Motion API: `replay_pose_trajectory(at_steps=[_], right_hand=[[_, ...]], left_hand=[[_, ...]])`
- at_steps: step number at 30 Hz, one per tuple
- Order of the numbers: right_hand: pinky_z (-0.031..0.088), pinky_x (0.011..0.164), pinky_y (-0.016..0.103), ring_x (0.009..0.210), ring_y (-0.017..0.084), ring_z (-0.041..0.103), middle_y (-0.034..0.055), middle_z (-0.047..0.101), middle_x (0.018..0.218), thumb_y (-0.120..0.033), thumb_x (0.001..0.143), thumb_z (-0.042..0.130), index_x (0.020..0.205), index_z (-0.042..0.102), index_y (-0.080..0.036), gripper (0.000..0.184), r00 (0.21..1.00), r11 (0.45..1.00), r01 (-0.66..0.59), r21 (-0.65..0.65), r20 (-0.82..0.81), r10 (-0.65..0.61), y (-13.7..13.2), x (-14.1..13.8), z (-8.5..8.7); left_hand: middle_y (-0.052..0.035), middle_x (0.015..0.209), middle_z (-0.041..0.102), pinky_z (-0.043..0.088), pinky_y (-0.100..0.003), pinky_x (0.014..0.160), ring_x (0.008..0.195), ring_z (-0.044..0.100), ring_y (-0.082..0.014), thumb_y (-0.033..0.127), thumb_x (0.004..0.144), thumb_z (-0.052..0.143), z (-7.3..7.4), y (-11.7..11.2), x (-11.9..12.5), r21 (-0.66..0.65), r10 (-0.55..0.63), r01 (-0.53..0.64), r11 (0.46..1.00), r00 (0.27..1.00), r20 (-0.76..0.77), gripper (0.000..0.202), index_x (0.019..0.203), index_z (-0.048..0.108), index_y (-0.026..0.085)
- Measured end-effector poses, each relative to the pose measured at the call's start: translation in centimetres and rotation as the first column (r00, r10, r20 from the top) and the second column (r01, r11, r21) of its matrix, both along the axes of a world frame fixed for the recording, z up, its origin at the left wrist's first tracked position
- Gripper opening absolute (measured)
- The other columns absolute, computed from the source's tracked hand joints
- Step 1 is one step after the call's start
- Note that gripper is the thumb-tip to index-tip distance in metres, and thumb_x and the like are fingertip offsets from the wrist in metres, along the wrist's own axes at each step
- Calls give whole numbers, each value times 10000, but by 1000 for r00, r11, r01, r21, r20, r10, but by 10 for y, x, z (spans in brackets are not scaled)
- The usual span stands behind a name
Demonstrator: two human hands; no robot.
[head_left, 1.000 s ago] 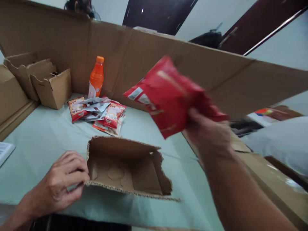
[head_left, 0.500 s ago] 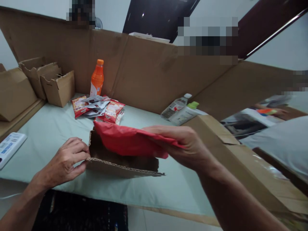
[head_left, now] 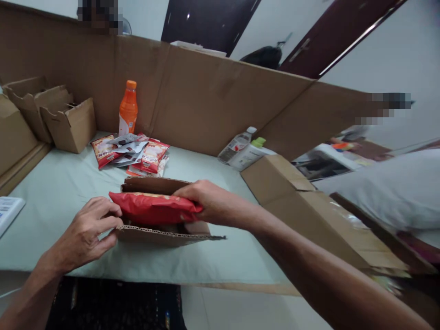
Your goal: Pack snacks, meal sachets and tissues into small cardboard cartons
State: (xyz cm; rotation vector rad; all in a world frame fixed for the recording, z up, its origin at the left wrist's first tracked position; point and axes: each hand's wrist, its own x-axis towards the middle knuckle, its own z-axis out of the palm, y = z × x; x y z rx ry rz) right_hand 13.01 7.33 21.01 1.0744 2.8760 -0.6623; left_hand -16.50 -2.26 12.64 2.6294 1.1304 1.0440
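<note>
My right hand [head_left: 206, 201] grips one end of a red snack packet [head_left: 154, 210], which lies level within the mouth of an open cardboard box [head_left: 165, 236]. At the box's left end, my left hand [head_left: 91, 229] pinches the edge of the near wall between thumb and fingers. The packet's left tip comes close to my left fingertips. Behind the box lies a pile of snack packets [head_left: 151, 156], some red and some silvery. The packet and my right hand hide much of the box's inside.
An orange drink bottle [head_left: 128, 110] stands behind the pile. Small cardboard boxes [head_left: 70, 123] stand at the left, near a white device [head_left: 10, 211]. A clear bottle [head_left: 238, 145] leans at the back right. Cardboard walls [head_left: 206, 87] edge the table; a person's pale clothing [head_left: 385, 183] shows beyond.
My right hand has moved left and down, bringing the red packet from above the box into its opening. My left hand stays at the box's edge. The view has shifted right.
</note>
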Motion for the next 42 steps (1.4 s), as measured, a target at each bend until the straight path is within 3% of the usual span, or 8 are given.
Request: replay_pose_trajectory(at_steps=[5, 9, 14, 18, 22, 27, 37, 42], right_hand=[[406, 654, 226, 718, 132, 584, 11, 693, 793, -192, 834, 572, 826, 679, -172, 110, 956, 995, 91, -38, -277, -98, 4, -1, -22], [399, 676, 244, 732, 141, 595, 31, 714, 836, -76, 804, 551, 809, 685, -180, 170, 1000, 996, -4, -91, -15, 3, 2, 10, -37], [425, 732, 277, 816, 182, 635, 67, 743, 944, -165, 848, 602, 984, 744, -179, 197, 975, 993, -31, -117, 214, 55, 1, 11, -11], [456, 743, 311, 858, 243, 680, 101, 770, 970, -400, 814, 711, 1437, 604, -140, 684, 964, 997, 38, -68, 266, -19, -5, -8, 16], [401, 645, 321, 768, 260, 684, 121, 769, 889, -493, 865, 651, 1321, 665, -124, 586, 920, 999, -40, -2, 389, 38, -13, -30, 21], [349, 627, 316, 803, 251, 708, 172, 785, 966, -131, 908, 545, 1036, 757, -114, 249, 862, 995, -90, 48, 505, 54, -7, -41, 2], [418, 738, 282, 924, 201, 683, 65, 789, 1091, -26, 894, 452, 1126, 760, -216, 430, 905, 972, -110, -207, 383, 184, 17, -27, -27], [405, 745, 298, 895, 204, 672, 75, 787, 1058, -51, 929, 450, 1046, 748, -197, 351, 930, 977, -150, -151, 314, 191, 13, -25, -29]], left_hand=[[-32, 933, 673, 454, -375, 945, 946, 606, -198, 42, 950, 532, 2, 3, 1, 50, -23, 24, 998, 999, -26, 191, 928, 652, 190], [-30, 943, 689, 461, -372, 954, 954, 617, -196, 36, 951, 535, 0, 4, 5, 64, -40, 41, 997, 999, -16, 195, 938, 651, 191], [-34, 935, 690, 461, -385, 984, 935, 622, -195, 29, 939, 518, 1, 7, 5, 68, -27, 29, 997, 999, -42, 217, 922, 668, 185], [-39, 941, 698, 472, -383, 969, 965, 632, -205, 33, 930, 512, 4, 7, 7, 64, -13, 16, 998, 998, -53, 221, 922, 668, 188], [-41, 942, 709, 493, -387, 951, 954, 650, -204, 48, 936, 507, 5, 5, 9, 67, -13, 17, 998, 998, -55, 212, 905, 657, 194], [-17, 972, 699, 487, -408, 999, 956, 639, -188, 18, 940, 514, 5, 5, 8, 68, -13, 20, 997, 995, -95, 224, 963, 627, 211], [-57, 1072, 720, 512, -419, 974, 1049, 658, -228, 47, 925, 538, 2, 8, 13, 75, -27, 32, 997, 997, -67, 198, 908, 656, 205], [-84, 1191, 739, 526, -430, 993, 1077, 674, -244, 19, 869, 517, 15, 12, 12, 77, -40, 52, 996, 987, -153, 210, 829, 635, 189]])
